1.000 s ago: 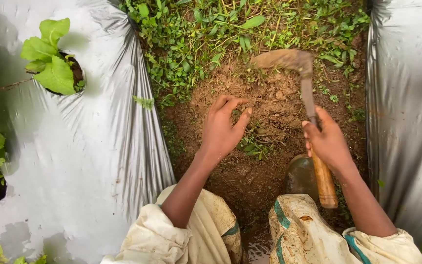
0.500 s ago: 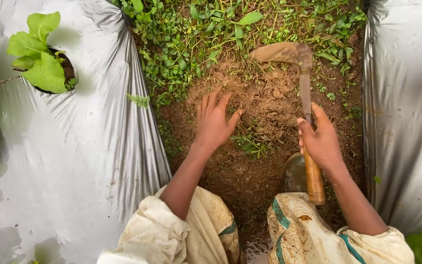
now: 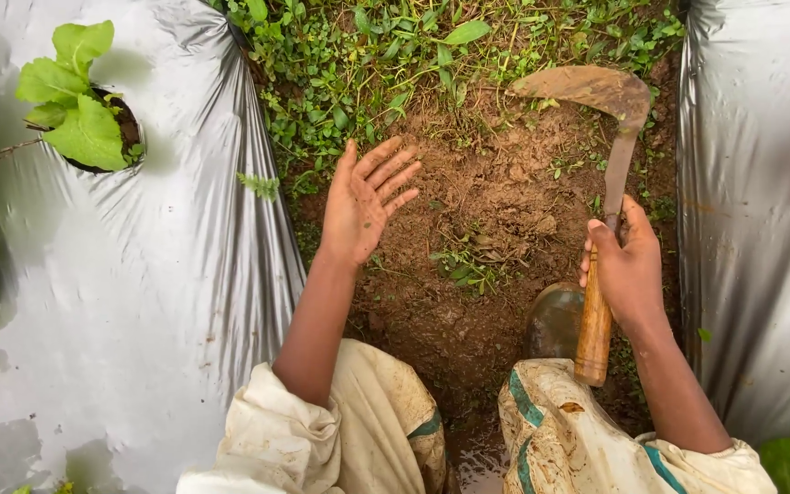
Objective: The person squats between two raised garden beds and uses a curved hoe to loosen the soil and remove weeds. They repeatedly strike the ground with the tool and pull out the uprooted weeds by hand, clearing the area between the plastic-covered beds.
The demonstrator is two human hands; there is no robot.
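A strip of bare brown soil [image 3: 496, 197] ran between two silver plastic sheets [image 3: 157, 274]. Green weeds [image 3: 368, 55] covered its far end, and a small clump [image 3: 468, 265] lay mid-strip.

One head camera looks steeply down, close over the furrow [image 3: 486, 229] between two plastic sheets [image 3: 166, 274], facing forward.

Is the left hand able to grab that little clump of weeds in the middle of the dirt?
Probably yes. The left hand is open and empty, hovering above bare soil, and nothing lies between it and the weed clump. The hoe is off to the right.
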